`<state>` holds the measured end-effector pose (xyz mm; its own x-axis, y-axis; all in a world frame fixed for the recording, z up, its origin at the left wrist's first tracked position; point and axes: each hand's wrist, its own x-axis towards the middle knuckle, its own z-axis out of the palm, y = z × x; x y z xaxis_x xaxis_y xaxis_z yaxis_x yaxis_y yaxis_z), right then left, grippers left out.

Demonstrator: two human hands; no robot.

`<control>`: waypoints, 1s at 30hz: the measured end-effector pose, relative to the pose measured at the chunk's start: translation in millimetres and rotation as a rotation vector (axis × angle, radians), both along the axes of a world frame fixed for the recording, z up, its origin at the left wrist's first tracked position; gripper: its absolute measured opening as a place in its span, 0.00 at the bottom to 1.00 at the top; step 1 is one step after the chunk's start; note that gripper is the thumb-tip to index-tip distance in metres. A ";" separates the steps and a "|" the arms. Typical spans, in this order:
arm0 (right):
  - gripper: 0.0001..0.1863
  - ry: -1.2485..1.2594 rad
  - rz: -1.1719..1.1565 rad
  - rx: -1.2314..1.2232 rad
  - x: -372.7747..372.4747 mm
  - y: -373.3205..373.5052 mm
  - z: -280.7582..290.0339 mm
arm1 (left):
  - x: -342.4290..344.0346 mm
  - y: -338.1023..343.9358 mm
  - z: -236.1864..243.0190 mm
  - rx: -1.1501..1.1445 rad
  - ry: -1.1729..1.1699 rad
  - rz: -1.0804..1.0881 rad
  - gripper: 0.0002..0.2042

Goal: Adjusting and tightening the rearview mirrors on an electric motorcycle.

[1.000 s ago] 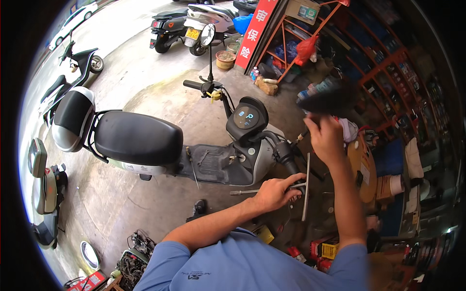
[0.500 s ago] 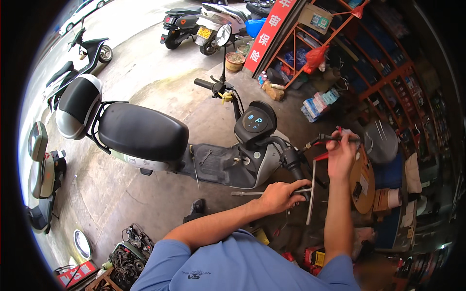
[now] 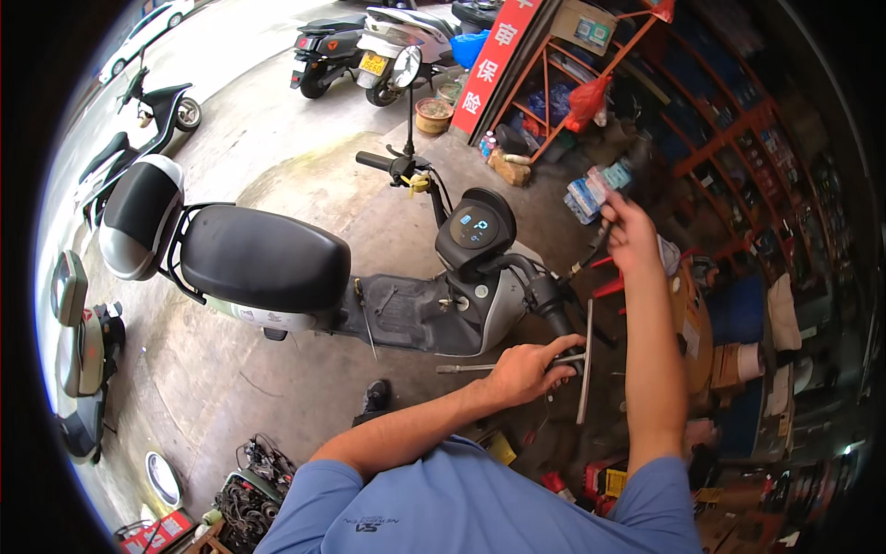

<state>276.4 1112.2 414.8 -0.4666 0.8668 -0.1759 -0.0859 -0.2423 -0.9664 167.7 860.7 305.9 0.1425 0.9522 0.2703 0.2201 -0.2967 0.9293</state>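
Note:
My left hand [image 3: 533,369] is closed round the shaft of a metal T-handle wrench [image 3: 585,388]. Its crossbar stands beyond my fingers, and the shaft's far end sticks out to the left. That hand is at the end of the right handlebar grip [image 3: 552,309] of a scooter [image 3: 268,254]. Farther right and higher, my right hand [image 3: 631,235] closes on a dark mirror stem [image 3: 600,247] rising from the handlebar. The mirror head on this stem cannot be made out. The scooter's display [image 3: 476,227] is lit. A spanner [image 3: 381,302] and a thin rod-like tool [image 3: 371,328] lie on its footboard.
Orange shelving [image 3: 711,148] packed with goods runs along the right. Blue-and-pink packages [image 3: 595,194] sit on the floor before it. Parked scooters [image 3: 330,51] stand at the back. A tangle of greasy parts [image 3: 247,494] and a round white-rimmed object [image 3: 162,477] lie at lower left.
My right hand has swung the mirror stem up and to the left. The round mirror seen beyond that hand earlier no longer shows there. My left hand keeps its hold on the wrench.

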 end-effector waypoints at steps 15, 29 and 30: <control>0.08 -0.638 0.120 0.849 -72.0 -56.1 42.5 | 2.6 2.2 -2.4 0.007 0.011 0.001 0.24; 0.06 -0.401 -0.174 1.185 -33.2 -125.8 4.3 | -2.3 2.4 -7.9 0.003 0.033 0.023 0.24; 0.07 -0.595 -0.114 1.302 -46.8 -119.0 20.5 | -3.0 0.8 -7.7 -0.001 0.036 0.015 0.24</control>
<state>229.6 993.2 435.3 -0.5249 0.5868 0.6166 0.4441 0.8068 -0.3897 164.7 861.5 298.2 0.1379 0.9545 0.2644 0.2573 -0.2923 0.9211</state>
